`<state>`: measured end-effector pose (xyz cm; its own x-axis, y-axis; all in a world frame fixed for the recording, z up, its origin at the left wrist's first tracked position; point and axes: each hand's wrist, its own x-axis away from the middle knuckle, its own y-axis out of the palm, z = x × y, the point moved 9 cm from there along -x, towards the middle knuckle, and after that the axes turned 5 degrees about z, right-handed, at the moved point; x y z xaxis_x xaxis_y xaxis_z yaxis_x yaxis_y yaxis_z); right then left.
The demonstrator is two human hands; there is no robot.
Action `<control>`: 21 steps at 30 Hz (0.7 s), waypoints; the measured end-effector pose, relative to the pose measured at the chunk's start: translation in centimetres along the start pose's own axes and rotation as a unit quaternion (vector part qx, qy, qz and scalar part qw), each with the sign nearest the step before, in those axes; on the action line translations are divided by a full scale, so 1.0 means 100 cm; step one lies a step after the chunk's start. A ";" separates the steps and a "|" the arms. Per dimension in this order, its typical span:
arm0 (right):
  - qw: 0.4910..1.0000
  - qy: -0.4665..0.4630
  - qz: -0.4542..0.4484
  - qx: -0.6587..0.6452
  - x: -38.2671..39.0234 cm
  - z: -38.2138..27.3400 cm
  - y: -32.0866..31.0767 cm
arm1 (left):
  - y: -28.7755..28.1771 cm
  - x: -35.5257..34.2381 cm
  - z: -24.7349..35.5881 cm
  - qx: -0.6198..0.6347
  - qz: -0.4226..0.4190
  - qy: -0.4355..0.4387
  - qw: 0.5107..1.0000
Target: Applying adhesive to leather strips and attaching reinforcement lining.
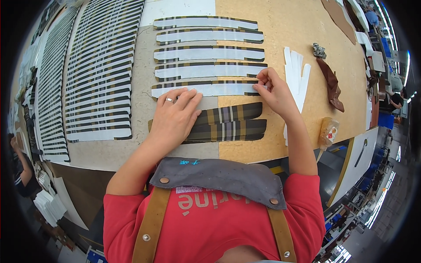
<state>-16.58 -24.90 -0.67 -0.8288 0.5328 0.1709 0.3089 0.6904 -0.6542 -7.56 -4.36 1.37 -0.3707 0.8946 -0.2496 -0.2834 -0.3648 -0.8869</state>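
Observation:
A curved plaid fabric strip with a white strip laid along it (223, 89) lies crosswise on the table in front of me. My left hand (174, 115), a ring on one finger, rests flat with fingers stretched over the strip's left half. At its right end, my right hand (276, 93) pinches the strip's tip between thumb and fingers. Several similar white-backed plaid strips (188, 54) are lined up in a column beyond it. Closer to me lie two plaid pieces (239, 130) with their pattern showing, partly covered by my left hand and wrist.
Long overlapping rows of plaid strips (98, 79) cover the table's left side. To the right lie loose white strips (296, 74), a crumpled brown piece (329, 83), a small grey lump (319, 51) and a translucent bottle (328, 133) near the table's edge.

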 end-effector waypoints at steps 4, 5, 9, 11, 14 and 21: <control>1.000 -0.010 0.004 -0.012 0.001 0.000 -0.001 | 0.001 0.000 0.001 -0.001 -0.003 0.002 1.000; 1.000 -0.012 0.006 -0.001 0.001 -0.002 0.000 | 0.002 0.000 0.000 -0.003 -0.003 0.003 1.000; 0.999 -0.024 0.025 0.032 0.002 -0.004 -0.004 | 0.001 0.001 0.000 -0.004 -0.003 0.002 1.000; 0.994 -0.026 0.066 0.082 0.003 0.006 -0.021 | 0.000 0.001 0.000 -0.002 0.000 0.000 1.000; 0.983 -0.030 0.116 0.142 0.010 0.003 -0.034 | 0.001 0.001 -0.001 -0.001 0.002 -0.004 1.000; 0.934 -0.325 0.014 0.148 0.037 -0.094 0.056 | 0.000 0.000 0.000 0.006 0.000 0.003 1.000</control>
<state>-13.53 -14.47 3.24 -0.9604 0.0724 -0.2691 0.2712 0.4649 -0.8428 -7.58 -4.38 1.37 -0.3647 0.8964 -0.2519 -0.2935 -0.3674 -0.8825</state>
